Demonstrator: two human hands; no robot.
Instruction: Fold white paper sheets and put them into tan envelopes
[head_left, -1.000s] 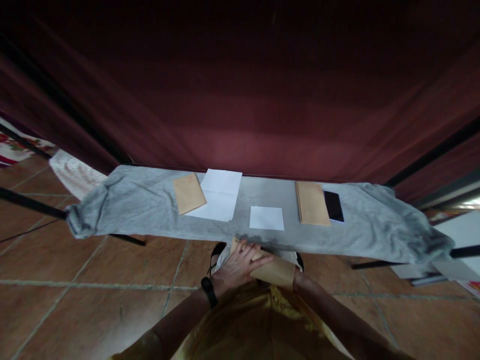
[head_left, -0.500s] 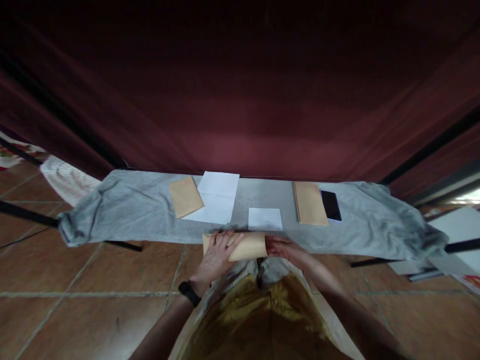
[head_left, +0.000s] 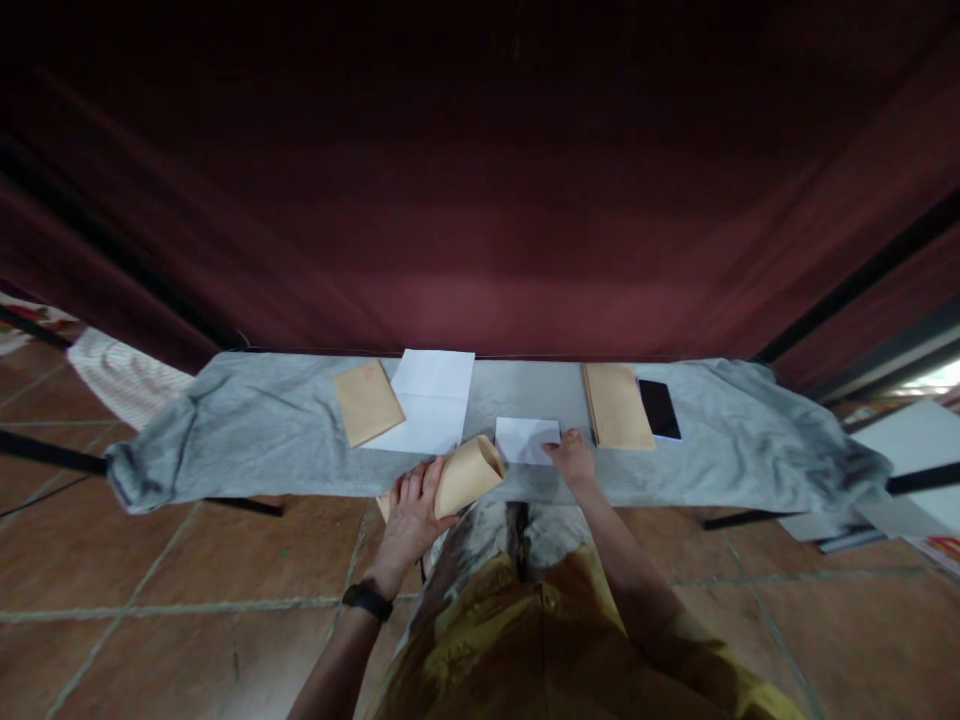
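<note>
My left hand [head_left: 410, 510] is wrapped round a brown envelope [head_left: 466, 473], bowed so its mouth gapes toward the right, at the near edge of a narrow table under a grey cloth [head_left: 247, 430]. My right hand [head_left: 571, 458] rests on the small folded white sheet [head_left: 525, 438] just beyond the envelope, its fingers pinching the sheet's right edge. A black band sits on my left wrist.
On the grey cloth lie another brown envelope [head_left: 366, 402] partly over a larger white sheet [head_left: 427, 400], a stack of brown envelopes [head_left: 615, 405] and a black phone [head_left: 660, 408]. A dark red curtain [head_left: 480, 200] hangs close behind. Black stand legs cross the tiled floor [head_left: 150, 590].
My left hand brought the envelope up from my lap to the table edge and squeezed its mouth open. My right hand let go of it and moved forward onto the small white sheet.
</note>
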